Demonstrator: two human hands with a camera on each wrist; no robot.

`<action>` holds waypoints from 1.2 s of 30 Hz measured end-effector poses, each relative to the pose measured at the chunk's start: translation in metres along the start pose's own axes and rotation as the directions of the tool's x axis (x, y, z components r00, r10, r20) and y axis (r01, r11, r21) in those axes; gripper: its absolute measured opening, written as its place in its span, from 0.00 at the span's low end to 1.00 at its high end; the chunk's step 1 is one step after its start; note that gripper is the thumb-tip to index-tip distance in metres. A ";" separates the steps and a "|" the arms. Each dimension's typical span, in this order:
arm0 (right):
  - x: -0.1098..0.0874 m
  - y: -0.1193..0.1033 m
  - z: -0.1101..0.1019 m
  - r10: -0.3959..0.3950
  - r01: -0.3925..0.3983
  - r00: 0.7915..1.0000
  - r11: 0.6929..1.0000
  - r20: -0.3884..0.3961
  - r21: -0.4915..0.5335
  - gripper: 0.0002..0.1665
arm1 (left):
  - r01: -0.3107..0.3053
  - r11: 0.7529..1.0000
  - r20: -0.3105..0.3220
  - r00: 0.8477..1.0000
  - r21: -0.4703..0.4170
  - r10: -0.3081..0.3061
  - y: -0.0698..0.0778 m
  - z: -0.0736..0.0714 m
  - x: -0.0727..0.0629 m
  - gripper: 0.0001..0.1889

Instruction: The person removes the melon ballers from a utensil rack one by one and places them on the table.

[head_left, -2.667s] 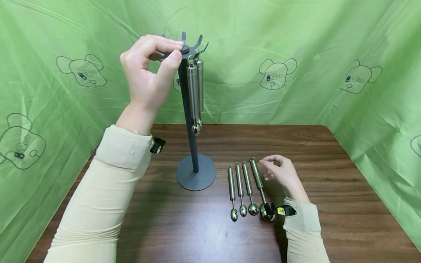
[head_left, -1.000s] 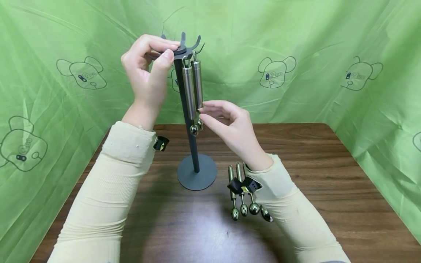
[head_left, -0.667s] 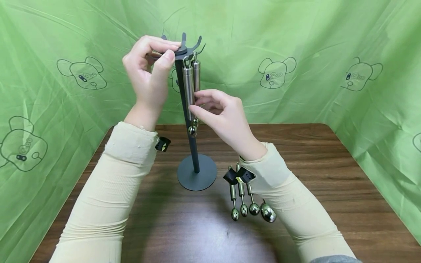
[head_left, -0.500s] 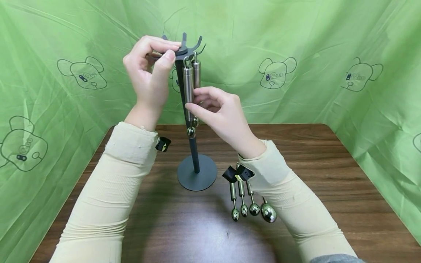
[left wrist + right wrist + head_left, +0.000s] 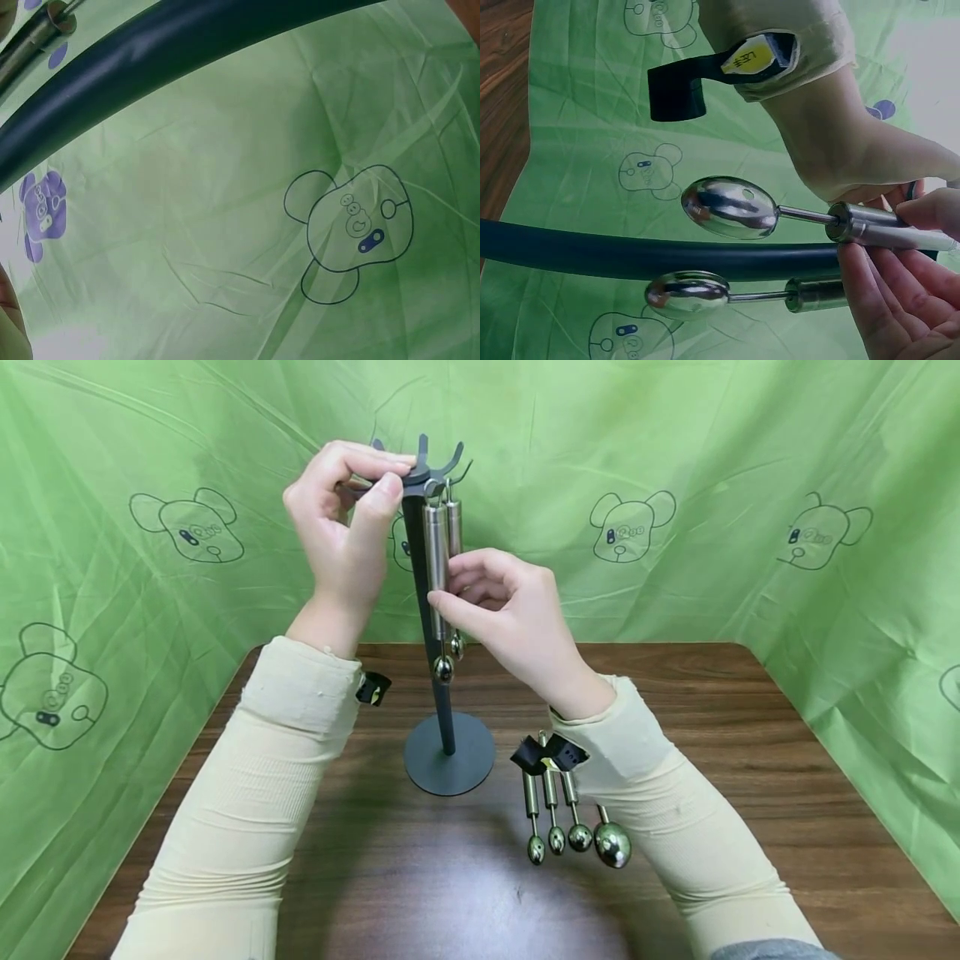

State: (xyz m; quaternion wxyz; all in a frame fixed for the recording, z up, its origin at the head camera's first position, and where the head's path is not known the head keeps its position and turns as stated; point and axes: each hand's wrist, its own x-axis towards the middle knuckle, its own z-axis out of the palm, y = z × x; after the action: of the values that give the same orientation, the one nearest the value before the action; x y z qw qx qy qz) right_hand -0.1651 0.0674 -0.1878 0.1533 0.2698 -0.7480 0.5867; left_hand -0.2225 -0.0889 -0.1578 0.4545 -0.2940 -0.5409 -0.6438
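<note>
A dark utensil stand (image 5: 440,693) stands upright on the table, with curved hooks at its top. My left hand (image 5: 337,522) pinches the hub at the stand's top between thumb and fingers. Two steel melon ballers hang below the hooks on the right side. The front melon baller (image 5: 436,539) has its handle between the thumb and fingers of my right hand (image 5: 513,614), its ring up at a hook. Behind it hangs the second melon baller (image 5: 454,522), partly covered by the first. In the right wrist view the gripped baller's oval bowl (image 5: 729,208) shows a small hole.
Several more melon ballers (image 5: 579,837) lie in a row on the brown wooden table (image 5: 420,877), their handles partly hidden by my right forearm. The stand's round base (image 5: 450,777) rests left of them. A green printed cloth (image 5: 675,593) surrounds the table.
My right hand has risen from beside the ballers on the table to the hanging ones and taken hold of the front handle. That baller has since shifted slightly right. My left hand stays on the stand.
</note>
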 end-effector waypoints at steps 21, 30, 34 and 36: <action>-0.032 -0.005 -0.018 0.009 -0.004 0.997 0.998 -0.082 0.063 0.14 | -0.002 1.000 -0.006 1.000 0.001 0.002 0.000 0.000 0.000 0.18; -0.053 0.006 -0.030 0.091 -0.079 0.991 0.990 -0.097 0.121 0.12 | 0.004 1.000 -0.007 1.000 -0.001 -0.004 0.000 0.000 0.000 0.18; -0.062 0.012 -0.036 0.107 -0.088 0.988 0.982 -0.112 0.168 0.11 | 0.001 1.000 -0.004 1.000 -0.008 -0.001 0.000 0.001 0.000 0.18; -0.067 0.014 -0.039 0.118 -0.095 0.985 0.979 -0.124 0.178 0.11 | 0.000 1.000 -0.003 1.000 -0.011 0.000 0.000 0.001 0.000 0.18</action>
State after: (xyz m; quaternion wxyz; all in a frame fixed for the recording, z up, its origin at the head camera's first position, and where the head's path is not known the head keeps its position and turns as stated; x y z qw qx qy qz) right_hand -0.1227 0.1216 -0.2250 0.1477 0.2015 -0.6961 0.6731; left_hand -0.2229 -0.0879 -0.1579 0.4538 -0.2957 -0.5365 -0.6472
